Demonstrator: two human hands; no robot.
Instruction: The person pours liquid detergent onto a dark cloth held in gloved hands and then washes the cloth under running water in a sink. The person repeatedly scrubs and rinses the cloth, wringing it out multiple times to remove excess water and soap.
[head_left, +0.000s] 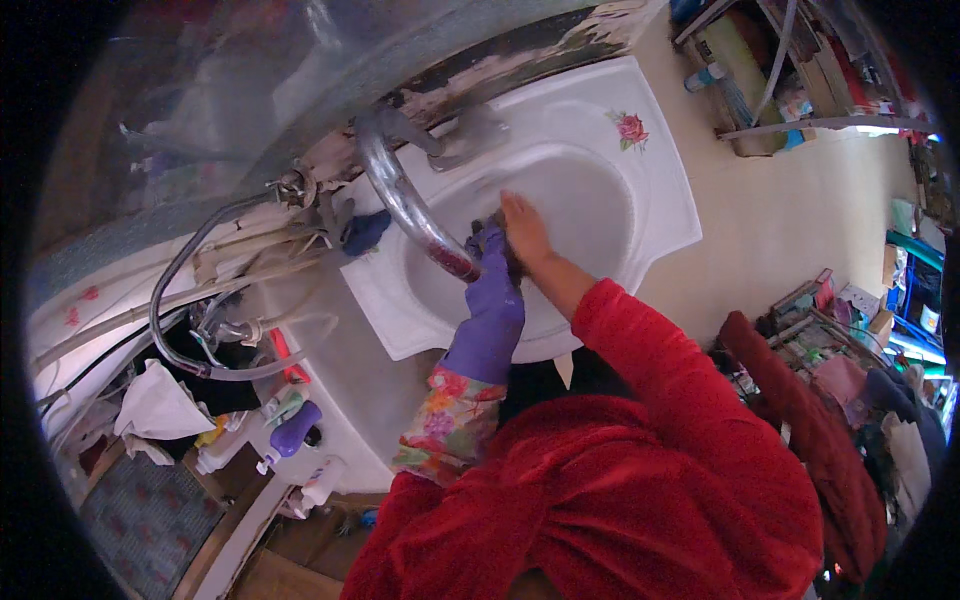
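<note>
My left hand (491, 300) wears a purple rubber glove with a floral cuff (450, 420). It is over the bowl of a white washbasin (525, 330). My bare right hand (526, 231) meets the gloved fingers, with its own fingers close together. Something dark shows between and below the two hands; what it is, and whether either hand grips it, is hard to make out. A curved chrome spout (409, 202) reaches over the bowl, and its reddish end lies beside the glove. Behind the bowl stands a grey faucet (472, 135).
Left of the basin, a bathtub (345, 405) holds bottles on its rim, including a purple bottle (295, 429). A shower hose (169, 300) loops nearby, and a white cloth (161, 405) hangs beyond. Cluttered shelves (780, 75) stand right; a dark red cloth (810, 435) lies by my right elbow.
</note>
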